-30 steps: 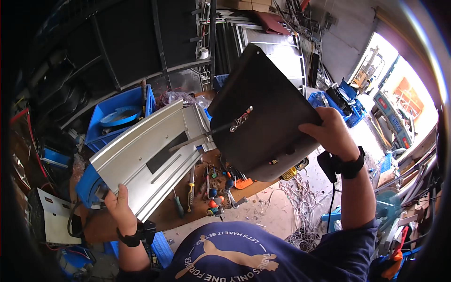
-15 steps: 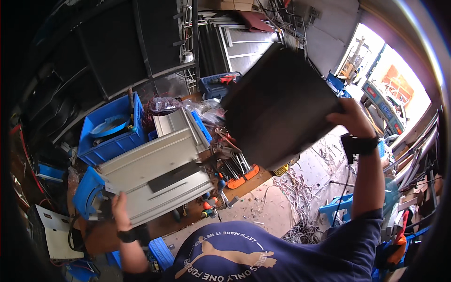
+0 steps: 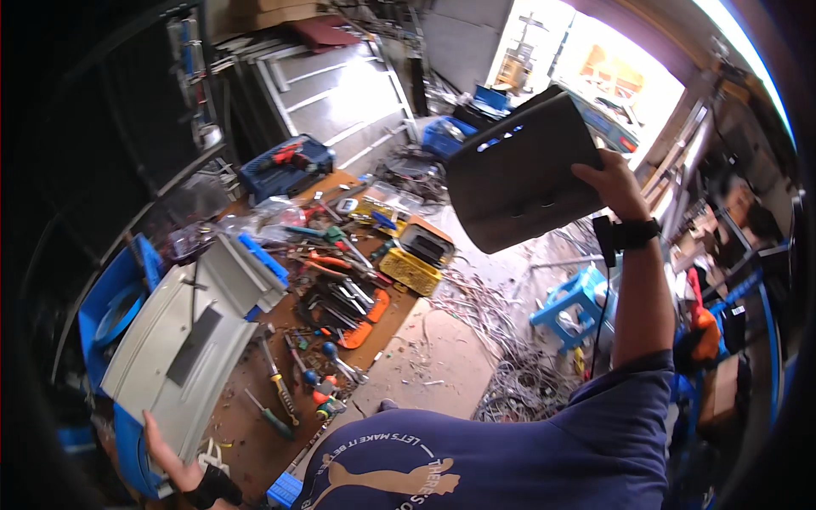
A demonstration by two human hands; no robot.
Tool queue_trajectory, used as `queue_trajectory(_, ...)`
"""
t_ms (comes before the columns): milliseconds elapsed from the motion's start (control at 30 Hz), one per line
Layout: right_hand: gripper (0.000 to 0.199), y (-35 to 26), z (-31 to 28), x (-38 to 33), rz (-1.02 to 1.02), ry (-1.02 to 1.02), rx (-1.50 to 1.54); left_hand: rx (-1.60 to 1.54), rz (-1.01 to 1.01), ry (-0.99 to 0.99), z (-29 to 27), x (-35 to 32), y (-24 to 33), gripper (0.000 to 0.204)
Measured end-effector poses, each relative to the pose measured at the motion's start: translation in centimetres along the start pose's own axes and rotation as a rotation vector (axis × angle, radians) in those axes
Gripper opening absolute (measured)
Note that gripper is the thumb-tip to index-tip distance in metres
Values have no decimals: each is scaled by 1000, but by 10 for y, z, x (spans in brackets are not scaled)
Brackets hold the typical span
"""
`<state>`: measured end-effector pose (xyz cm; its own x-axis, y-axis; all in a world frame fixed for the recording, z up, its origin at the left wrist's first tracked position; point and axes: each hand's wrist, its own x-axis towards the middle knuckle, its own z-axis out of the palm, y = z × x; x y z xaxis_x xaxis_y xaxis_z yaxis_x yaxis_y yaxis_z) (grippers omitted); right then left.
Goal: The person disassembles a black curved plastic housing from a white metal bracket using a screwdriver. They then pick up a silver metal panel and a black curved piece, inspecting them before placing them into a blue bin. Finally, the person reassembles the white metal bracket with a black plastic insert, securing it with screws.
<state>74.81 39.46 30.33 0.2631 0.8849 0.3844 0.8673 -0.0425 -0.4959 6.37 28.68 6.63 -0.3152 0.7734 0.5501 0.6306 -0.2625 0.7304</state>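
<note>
Right hand (image 3: 614, 183) grasps a dark panel (image 3: 523, 174), lifted high at far right.
Left hand (image 3: 170, 459), open, touches the grey metal casing (image 3: 183, 340) near left; setting the panel aside seems next, needing a free spot.

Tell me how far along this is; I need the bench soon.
Done: the dark flat cover panel is off, raised in the right hand clear of the bench. In hand: the left hand touches the near edge of the long grey metal casing lying on the cluttered wooden workbench. Left: panel not set down; scattered screwdrivers remain.
</note>
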Motion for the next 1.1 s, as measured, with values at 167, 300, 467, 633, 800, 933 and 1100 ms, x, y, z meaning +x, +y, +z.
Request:
queue_trajectory(167, 25, 67, -1, -56, 186, 59, 119, -371, -74, -84, 12, 26, -35, 66)
queue_trajectory(300, 24, 128, 9, -100, 237, 82, 167, -582, -191, -124, 20, 56, -74, 72)
queue_trajectory(467, 23, 225, 26, -158, 388, 89, 176, -79, 121, -187, 66, 72, 6, 67)
queue_trajectory(633, 24, 317, 56, -187, 478, 69, 100, -234, -233, -182, 104, 99, 51, 66)
queue_trajectory(800, 34, 456, 97, -193, 558, 11, 80, -497, -427, -17, 184, 118, 112, 41)
queue_trajectory(933, 26, 471, 109, -166, 718, -64, 264, -470, -316, -44, 270, 113, 165, 29)
queue_trajectory(1100, 24, 523, 119, -155, 685, -99, 82, -709, -639, -122, 385, 122, 257, 34)
